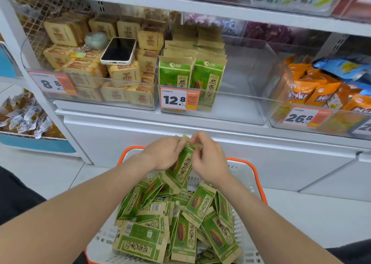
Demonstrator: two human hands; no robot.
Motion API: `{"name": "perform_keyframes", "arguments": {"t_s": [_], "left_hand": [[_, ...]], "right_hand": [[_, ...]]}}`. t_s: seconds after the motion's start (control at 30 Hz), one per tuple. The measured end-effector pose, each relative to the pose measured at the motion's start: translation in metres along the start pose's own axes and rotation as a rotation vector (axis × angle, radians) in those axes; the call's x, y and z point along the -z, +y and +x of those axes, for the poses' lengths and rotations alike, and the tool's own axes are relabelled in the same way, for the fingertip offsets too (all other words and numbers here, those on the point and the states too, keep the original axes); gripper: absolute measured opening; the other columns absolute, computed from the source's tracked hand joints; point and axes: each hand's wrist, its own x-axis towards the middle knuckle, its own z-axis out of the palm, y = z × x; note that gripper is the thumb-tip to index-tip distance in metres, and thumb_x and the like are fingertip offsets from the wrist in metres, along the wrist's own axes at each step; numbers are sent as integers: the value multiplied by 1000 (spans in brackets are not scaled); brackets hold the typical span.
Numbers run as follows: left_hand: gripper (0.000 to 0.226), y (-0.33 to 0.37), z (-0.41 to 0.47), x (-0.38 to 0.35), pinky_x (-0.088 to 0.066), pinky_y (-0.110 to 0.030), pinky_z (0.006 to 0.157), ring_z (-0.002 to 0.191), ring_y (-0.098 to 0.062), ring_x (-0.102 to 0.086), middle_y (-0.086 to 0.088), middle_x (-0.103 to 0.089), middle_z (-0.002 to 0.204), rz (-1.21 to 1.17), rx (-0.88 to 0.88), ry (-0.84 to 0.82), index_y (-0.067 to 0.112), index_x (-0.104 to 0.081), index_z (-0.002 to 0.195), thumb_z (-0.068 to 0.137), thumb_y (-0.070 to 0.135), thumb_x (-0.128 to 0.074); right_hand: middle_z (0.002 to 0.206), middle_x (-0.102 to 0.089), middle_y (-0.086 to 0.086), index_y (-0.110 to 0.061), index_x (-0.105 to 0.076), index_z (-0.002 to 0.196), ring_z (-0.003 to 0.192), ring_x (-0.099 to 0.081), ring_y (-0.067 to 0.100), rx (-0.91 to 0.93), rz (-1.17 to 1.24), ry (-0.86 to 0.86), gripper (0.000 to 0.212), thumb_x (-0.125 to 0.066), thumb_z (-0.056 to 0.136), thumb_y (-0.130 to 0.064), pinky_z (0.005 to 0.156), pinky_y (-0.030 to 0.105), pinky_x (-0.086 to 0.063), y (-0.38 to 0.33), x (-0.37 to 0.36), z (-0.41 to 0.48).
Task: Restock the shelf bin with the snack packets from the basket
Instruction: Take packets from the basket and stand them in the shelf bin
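Note:
A white basket with an orange rim [254, 175] sits low in front of me, heaped with several green-and-tan snack packets [192, 219]. Above its far end I hold one such packet [181, 168] upright with both hands. My left hand [164, 155] pinches its top left edge, my right hand [208, 159] pinches the top right. On the shelf above stands a clear bin [267, 83] with a 12.8 price tag [179, 100]. Two rows of the same packets [192, 71] fill its left side; its right side is bare.
A phone [118, 51] lies on tan boxed snacks [124, 73] in the bin to the left, tagged 8.8. Orange and blue bags [325, 91] fill the bin to the right. A white shelf base [241, 147] stands behind the basket.

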Motion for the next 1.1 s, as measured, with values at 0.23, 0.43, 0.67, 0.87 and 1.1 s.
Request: {"name": "perform_keyframes", "arguments": {"t_s": [0.23,0.43,0.67,0.87,1.1], "left_hand": [[42,43,-4,32,-38,-41,69,75,-17,-55,11,-55,76,-399,-143,688,27,-52,87,116,39,-24],[36,67,-2,68,-32,-36,60,65,-14,-48,8,-49,69,-474,-157,997,16,-47,83,115,31,-38],[25,75,2,96,-39,-40,69,77,-17,-50,4,-53,82,-380,-232,1106,17,-51,91,113,23,-41],[52,72,9,100,-39,-49,103,131,-32,-42,-9,-41,150,-37,-98,1068,22,-56,134,85,11,-70],[84,63,15,95,-22,-68,118,161,-36,-9,-5,-18,173,219,-37,865,25,-28,161,91,35,-74]], "right_hand": [[95,-57,-7,-18,-48,111,66,-55,15,153,278,457,20,-50,101,0,63,26,-38,-50,43,33],[101,-77,-3,-20,-53,131,74,-72,20,71,510,352,33,-66,102,-27,61,40,-56,-76,68,45],[99,-72,-9,-20,-53,126,84,-68,19,216,285,504,25,-63,104,-26,73,48,-54,-97,97,59],[102,-69,-8,-33,-49,124,98,-62,37,265,286,651,22,-60,105,-32,83,55,-52,-96,124,84],[86,-68,-4,-22,-55,118,80,-62,26,177,54,415,21,-66,100,-21,75,47,-52,-59,109,100]]}}
